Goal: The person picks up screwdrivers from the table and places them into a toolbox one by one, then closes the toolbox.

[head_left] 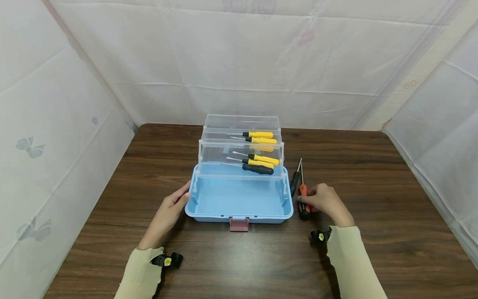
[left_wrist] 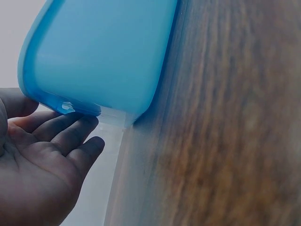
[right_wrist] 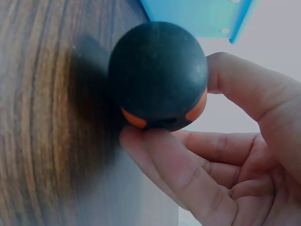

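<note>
An open light-blue toolbox (head_left: 239, 199) with clear fold-out trays sits mid-table, its pinkish latch (head_left: 239, 224) facing me. My left hand (head_left: 169, 210) holds its left end, thumb at the rim and fingers against the end wall (left_wrist: 103, 52). To the right of the box, my right hand (head_left: 328, 202) pinches the handle of an orange-and-black screwdriver (head_left: 303, 190) between thumb and fingers. The rounded black handle end (right_wrist: 157, 70) is close over the tabletop in the right wrist view. Just left of it, a black-handled screwdriver (head_left: 294, 182) lies on the table.
Several yellow-and-black screwdrivers (head_left: 261, 140) lie in the clear trays, with a black-handled screwdriver (head_left: 257, 169) in the lower tray. The trays stand raised over the back of the box. White sheeting (head_left: 239, 62) encloses the wooden table (head_left: 392, 199) at the back and sides.
</note>
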The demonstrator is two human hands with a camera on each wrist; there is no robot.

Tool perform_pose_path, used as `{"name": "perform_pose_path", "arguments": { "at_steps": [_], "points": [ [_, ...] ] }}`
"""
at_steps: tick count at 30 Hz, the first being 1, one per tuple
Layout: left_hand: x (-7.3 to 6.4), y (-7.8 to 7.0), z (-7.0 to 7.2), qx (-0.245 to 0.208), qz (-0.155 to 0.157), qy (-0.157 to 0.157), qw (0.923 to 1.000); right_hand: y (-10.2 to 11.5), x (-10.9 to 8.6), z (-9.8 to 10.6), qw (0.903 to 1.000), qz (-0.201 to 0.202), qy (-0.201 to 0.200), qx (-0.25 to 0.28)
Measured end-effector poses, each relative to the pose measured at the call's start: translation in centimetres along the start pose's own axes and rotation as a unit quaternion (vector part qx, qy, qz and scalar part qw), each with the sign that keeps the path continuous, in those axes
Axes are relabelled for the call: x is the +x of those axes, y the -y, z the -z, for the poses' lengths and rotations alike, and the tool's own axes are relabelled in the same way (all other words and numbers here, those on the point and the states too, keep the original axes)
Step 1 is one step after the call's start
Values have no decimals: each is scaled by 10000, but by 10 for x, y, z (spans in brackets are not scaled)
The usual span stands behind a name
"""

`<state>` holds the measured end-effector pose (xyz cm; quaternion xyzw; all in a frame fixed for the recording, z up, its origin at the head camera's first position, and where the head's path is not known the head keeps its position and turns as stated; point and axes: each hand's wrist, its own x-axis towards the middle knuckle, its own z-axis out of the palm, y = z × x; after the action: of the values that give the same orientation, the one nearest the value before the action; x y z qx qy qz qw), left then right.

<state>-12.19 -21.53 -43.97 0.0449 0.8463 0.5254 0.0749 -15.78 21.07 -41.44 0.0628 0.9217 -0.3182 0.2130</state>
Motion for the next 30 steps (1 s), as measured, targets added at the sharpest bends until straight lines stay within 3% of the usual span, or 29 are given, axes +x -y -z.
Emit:
{"name": "perform_pose_path", "arguments": {
  "at_steps": [30],
  "points": [
    [-1, -3, 1, -11, 27, 25, 10000, -9, -4, 14, 9992, 56, -210, -328]
  ]
}}
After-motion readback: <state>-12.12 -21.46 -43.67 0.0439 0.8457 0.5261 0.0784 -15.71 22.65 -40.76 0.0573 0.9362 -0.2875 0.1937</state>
